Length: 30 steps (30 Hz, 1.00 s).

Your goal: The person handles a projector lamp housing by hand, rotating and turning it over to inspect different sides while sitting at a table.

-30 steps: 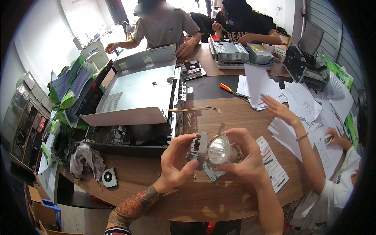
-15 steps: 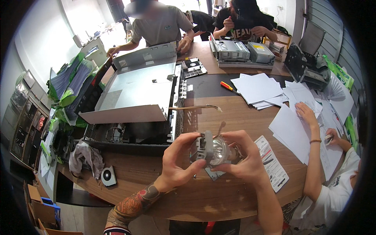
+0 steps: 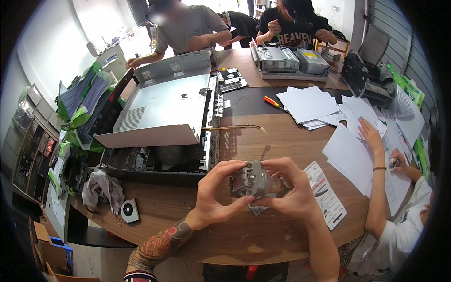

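A broad black metal chassis (image 3: 155, 176) lies beyond the left hand (image 3: 213, 196), which, with the right hand (image 3: 296, 193), pinches between them a grey, plastic-looking lamp unit (image 3: 256, 178), apparently an inspecting step whose next move calls for even pressure.

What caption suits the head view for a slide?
Left hand and right hand hold a grey part above a wooden table near a metal case.

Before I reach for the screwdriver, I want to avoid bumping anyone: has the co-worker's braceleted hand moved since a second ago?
Yes: relative to the orange-handled screwdriver, the braceleted hand has moved right, farther away.
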Each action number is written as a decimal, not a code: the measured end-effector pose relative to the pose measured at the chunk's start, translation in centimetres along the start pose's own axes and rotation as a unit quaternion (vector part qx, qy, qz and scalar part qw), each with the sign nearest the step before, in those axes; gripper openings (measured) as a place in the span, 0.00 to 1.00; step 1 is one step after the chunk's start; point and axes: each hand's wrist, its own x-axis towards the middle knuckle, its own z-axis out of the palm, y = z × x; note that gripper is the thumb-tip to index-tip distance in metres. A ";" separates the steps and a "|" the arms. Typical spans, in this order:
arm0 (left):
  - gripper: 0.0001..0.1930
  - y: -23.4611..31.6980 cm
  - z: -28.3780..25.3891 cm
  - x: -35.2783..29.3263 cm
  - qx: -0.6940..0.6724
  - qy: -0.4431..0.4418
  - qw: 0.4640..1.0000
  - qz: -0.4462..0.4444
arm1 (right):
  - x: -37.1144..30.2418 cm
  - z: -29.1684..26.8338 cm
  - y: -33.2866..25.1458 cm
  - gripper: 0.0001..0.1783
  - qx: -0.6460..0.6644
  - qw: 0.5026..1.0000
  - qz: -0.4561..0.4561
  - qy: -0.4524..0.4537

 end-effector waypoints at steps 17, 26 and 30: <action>0.31 -0.2 0.1 0.2 0.028 0.021 0.999 0.026 | 0.0 0.0 0.0 0.38 0.011 1.000 0.002 -0.013; 0.31 -0.1 0.0 0.3 0.027 0.001 0.999 0.020 | 0.0 -0.2 -0.2 0.39 0.012 0.999 0.031 -0.030; 0.31 -0.1 0.1 0.3 0.034 0.021 0.999 0.036 | 0.1 -0.1 0.1 0.39 0.020 0.999 0.021 -0.031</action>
